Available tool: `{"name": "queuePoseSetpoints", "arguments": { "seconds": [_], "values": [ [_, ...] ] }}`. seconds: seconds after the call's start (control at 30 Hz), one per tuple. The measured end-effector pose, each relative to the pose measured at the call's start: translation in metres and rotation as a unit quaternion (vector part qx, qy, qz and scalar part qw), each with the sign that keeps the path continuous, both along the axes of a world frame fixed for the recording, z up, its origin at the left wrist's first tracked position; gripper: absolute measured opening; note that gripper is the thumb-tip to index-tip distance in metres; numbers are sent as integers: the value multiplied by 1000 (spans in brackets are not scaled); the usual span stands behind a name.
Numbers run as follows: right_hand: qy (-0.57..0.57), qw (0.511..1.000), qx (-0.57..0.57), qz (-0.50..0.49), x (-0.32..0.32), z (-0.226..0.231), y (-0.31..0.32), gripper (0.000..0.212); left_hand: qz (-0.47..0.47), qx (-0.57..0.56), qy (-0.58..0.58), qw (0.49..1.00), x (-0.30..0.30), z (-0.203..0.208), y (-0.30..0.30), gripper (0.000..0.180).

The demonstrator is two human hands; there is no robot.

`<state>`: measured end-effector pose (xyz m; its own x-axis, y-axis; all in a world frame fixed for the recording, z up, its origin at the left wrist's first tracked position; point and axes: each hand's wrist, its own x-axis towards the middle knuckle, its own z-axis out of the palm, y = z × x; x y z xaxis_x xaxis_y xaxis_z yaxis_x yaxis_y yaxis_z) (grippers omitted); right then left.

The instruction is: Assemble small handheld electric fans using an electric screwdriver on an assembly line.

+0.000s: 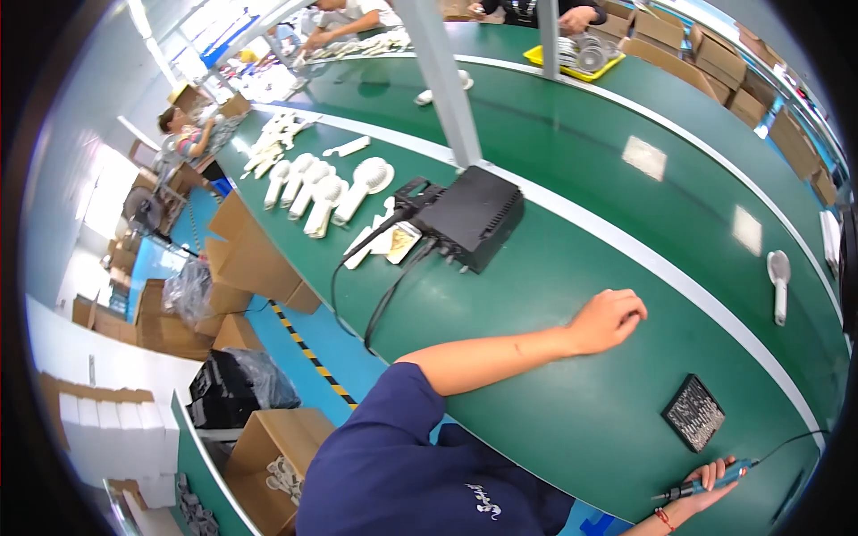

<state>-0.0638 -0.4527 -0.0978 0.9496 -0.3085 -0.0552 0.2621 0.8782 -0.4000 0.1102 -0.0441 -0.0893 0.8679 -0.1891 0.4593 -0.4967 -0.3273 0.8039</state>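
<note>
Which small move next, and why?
Probably bring the teal driver tip over the black tray: the right hand holds the driver, its tip points away from the tray, and small metallic-looking pieces sit in that tray close by.

The long, smooth workbench point(500, 308) is glossy green, with a pale grey straight strip point(617, 234) along it. The slim cylindrical electric screwdriver point(733, 472) is teal with a black front end. The shallow square tray point(679, 427) is black, its contents mottled silver. The boxy ribbed device point(474, 214) is black; the round-headed handheld fans point(366, 183) are white. The short-sleeved cloth shirt point(384, 473) is navy with a white print. The floor tape point(313, 357) is striped yellow and black.
</note>
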Motion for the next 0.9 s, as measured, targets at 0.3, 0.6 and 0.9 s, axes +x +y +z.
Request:
{"name": "queuePoseSetpoints", "arguments": {
  "seconds": [0.3,0.6,0.9],
  "values": [
    [87,991,-7,-104,5,42,48,47,12,45,-6,999,-10,-5,-1,4],
    [51,997,3,-54,9,31,37,32,-13,37,-5,999,-9,0,1,5],
    [92,991,39,-84,20,49,49,29,-22,41,17,999,-3,3,-1,6]
  ]
}}
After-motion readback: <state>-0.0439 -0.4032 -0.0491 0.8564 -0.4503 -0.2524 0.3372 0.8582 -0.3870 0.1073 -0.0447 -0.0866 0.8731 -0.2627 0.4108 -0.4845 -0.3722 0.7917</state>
